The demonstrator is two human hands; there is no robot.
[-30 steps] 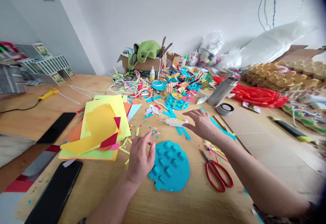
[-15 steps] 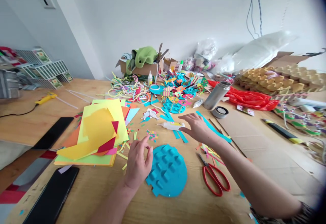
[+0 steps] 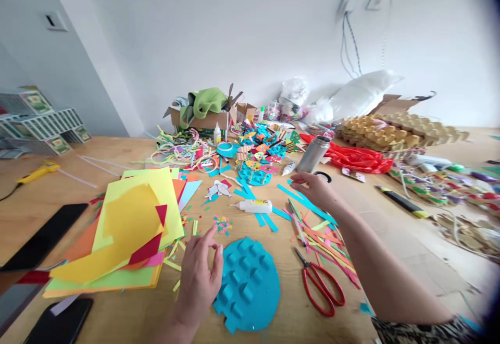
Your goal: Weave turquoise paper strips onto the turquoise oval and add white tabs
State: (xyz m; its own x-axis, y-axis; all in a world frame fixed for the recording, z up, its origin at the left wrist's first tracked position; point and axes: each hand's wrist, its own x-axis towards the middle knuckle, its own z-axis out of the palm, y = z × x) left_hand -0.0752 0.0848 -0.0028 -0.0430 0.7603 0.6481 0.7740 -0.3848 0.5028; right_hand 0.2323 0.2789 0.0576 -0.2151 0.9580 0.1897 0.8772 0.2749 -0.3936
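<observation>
My left hand (image 3: 200,273) hovers at the left edge of a round blue paper piece (image 3: 260,294) that bears rows of raised folded tabs. Its index finger and thumb are apart, with nothing visible between them. Farther right, my right hand (image 3: 317,192) is stretched out over blue paper strips (image 3: 287,213), near a steel bottle (image 3: 313,155); its fingers look apart and bare. Between the hands lies a glue bottle (image 3: 254,206) on its side. Red-handled scissors (image 3: 322,284) rest right of the blue piece. Small confetti bits (image 3: 222,224) lie beyond my left fingertips.
Stacked coloured paper (image 3: 136,208) lies at left, beside two dark phones (image 3: 45,234). Paper fish cutouts (image 3: 219,189) and decorated blue pieces (image 3: 253,174) sit farther back. At right are a cutter knife (image 3: 402,201), flat cardboard (image 3: 375,229), a red plastic bag (image 3: 357,157) and egg trays (image 3: 378,133).
My right hand has moved away from the glue bottle, back and to the right toward the steel bottle. The view has shifted right. My left hand stays beside the blue piece.
</observation>
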